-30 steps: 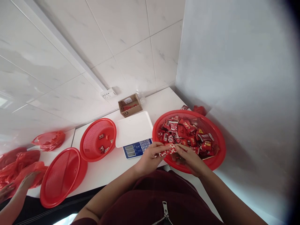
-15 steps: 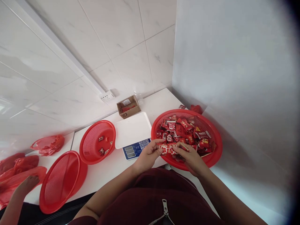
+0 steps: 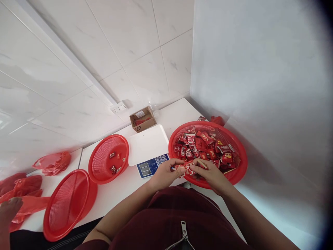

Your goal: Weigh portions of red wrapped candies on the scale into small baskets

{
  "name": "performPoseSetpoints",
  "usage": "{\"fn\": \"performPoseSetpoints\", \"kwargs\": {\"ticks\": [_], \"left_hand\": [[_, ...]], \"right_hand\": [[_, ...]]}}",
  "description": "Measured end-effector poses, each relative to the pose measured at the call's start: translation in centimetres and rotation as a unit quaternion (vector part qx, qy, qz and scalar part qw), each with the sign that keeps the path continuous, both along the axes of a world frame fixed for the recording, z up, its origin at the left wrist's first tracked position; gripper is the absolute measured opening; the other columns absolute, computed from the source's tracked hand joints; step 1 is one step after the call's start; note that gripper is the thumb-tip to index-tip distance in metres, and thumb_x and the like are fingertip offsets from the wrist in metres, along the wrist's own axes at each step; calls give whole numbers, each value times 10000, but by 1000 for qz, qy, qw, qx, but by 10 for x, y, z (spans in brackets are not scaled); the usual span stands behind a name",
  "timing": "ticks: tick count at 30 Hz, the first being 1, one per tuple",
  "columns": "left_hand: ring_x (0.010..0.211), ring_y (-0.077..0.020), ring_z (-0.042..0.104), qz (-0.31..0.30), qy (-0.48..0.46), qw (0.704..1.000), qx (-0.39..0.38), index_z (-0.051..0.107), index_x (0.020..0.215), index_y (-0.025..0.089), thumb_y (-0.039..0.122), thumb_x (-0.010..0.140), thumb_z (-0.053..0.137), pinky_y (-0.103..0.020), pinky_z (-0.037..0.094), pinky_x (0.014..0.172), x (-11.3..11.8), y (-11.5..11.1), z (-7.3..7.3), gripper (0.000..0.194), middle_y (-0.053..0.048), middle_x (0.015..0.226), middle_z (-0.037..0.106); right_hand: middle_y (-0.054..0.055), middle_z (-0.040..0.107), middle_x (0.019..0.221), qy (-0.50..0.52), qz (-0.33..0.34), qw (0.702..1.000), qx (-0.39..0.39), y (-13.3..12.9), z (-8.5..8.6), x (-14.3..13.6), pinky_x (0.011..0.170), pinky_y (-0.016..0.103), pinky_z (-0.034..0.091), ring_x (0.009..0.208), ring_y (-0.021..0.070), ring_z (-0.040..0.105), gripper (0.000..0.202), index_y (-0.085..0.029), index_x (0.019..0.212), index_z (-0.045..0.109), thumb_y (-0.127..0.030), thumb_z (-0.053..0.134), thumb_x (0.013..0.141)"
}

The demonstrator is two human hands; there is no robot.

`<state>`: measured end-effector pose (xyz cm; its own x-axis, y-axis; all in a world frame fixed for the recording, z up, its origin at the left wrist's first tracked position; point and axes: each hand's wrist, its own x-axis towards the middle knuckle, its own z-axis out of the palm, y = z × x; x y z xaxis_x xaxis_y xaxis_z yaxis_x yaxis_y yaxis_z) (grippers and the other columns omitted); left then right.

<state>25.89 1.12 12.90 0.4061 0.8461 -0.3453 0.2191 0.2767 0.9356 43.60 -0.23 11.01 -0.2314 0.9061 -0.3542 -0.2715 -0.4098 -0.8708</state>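
My left hand (image 3: 164,173) and my right hand (image 3: 210,174) both pinch one small red-and-white candy wrapper (image 3: 185,168), held between them over the near rim of a large red mesh basket (image 3: 240,163). That basket is full of several red wrapped candies (image 3: 205,144). To the left stands a white scale (image 3: 147,143) with a blue keypad panel (image 3: 153,165).
A smaller red basket (image 3: 99,165) holding a few candies sits left of the scale, with an empty red basket (image 3: 68,205) tilted at the table edge. A cardboard box (image 3: 142,119) stands by the wall. Red plastic bags (image 3: 53,160) lie far left, where another person's hand (image 3: 9,207) rests.
My hands have drawn the wrapper slightly closer to me, from over the candies to the basket's near rim. The other person's hand at far left has shifted left and lower.
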Motion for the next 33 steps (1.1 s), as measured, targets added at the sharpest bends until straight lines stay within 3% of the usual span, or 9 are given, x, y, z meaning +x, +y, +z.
{"fn": "performPoseSetpoints", "kwargs": {"ticks": [3, 6, 8, 13, 17, 23, 33], "left_hand": [[633, -103, 531, 11, -16, 999, -36, 607, 800, 137, 460, 682, 709, -238, 408, 608, 0, 1, 2, 358, -15, 718, 613], [644, -99, 557, 102, -107, 984, -101, 565, 826, 151, 428, 628, 761, -236, 436, 624, 2, 1, 9, 393, 0, 733, 620], [706, -106, 586, 146, -154, 968, -134, 554, 882, 163, 407, 609, 781, -260, 466, 694, 4, 1, 13, 431, -5, 807, 636], [714, -112, 575, 86, -125, 982, -113, 565, 902, 163, 471, 630, 749, -244, 460, 642, 2, -1, 16, 450, -14, 832, 625], [589, -98, 521, 56, -44, 995, -71, 566, 755, 148, 617, 732, 573, -228, 414, 556, -4, -1, 12, 469, 1, 643, 571], [558, -106, 527, 81, -53, 993, -63, 589, 692, 140, 639, 712, 577, -240, 407, 579, -5, -3, 8, 499, -16, 596, 595], [580, -121, 562, 114, -53, 989, -84, 632, 675, 138, 659, 679, 596, -246, 419, 584, -2, -10, -2, 523, -39, 627, 640]], "right_hand": [[-34, 533, 533, -16, 0, 1000, 13, 2, 3, -2, 506, 243, 374, 505, 98, 453, 349, -190, 602, 573, -509, 708, 643], [-25, 560, 584, -19, -28, 999, 20, 4, 3, -4, 501, 247, 376, 518, 106, 473, 375, -196, 721, 619, -558, 682, 647], [-23, 567, 599, -46, -11, 998, 35, 4, 3, -6, 513, 250, 383, 527, 109, 476, 389, -197, 794, 642, -561, 669, 660], [-22, 565, 597, -122, 36, 988, 85, 3, 9, -11, 557, 244, 382, 577, 111, 472, 312, -194, 675, 622, -503, 659, 693], [-45, 494, 523, -115, 51, 991, 54, 4, 11, -14, 494, 237, 332, 509, 95, 412, 344, -195, 612, 569, -515, 692, 644], [-48, 469, 514, -62, 45, 997, 16, 7, 9, -19, 503, 244, 315, 497, 88, 390, 435, -192, 602, 511, -601, 654, 645], [-59, 402, 514, -117, 34, 991, 53, 5, 3, -15, 511, 250, 293, 513, 88, 339, 464, -200, 577, 458, -628, 603, 681]]}}
